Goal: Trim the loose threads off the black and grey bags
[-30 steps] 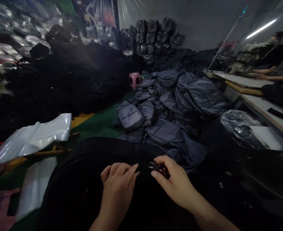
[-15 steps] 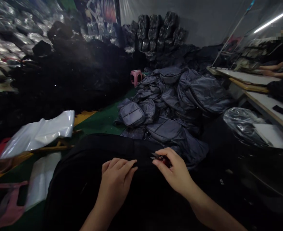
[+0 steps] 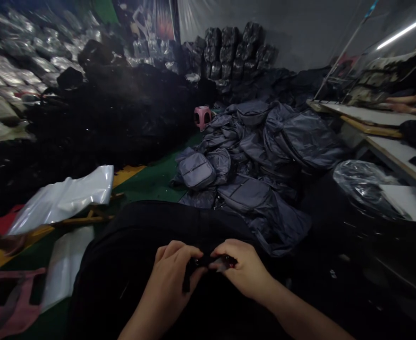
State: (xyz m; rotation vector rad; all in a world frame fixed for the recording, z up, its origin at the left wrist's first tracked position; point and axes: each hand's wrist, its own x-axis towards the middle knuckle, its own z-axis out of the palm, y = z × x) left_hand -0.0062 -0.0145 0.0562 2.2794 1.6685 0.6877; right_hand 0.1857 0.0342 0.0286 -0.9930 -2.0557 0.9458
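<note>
A large black fabric bag lies across the lower middle of the head view, its details lost in the dark. My left hand is closed over it, with a narrow black strap pinched between thumb and fingers. Close beside it, my right hand is also closed. In its palm are small thread snips with pointed metal blades and a reddish handle. Its thumb and forefinger meet at the dark strip between both hands. Whether the blades touch the strap I cannot tell.
Grey bags are heaped ahead on the green floor. A pink stool stands behind. Clear plastic sheets lie left, near another person's hand. A worktable runs along the right, where a person's arms rest.
My right hand has moved left and slightly down with the snips, up to my left hand. The snips' blades have turned downward. A dark strap now shows in my left fingers.
</note>
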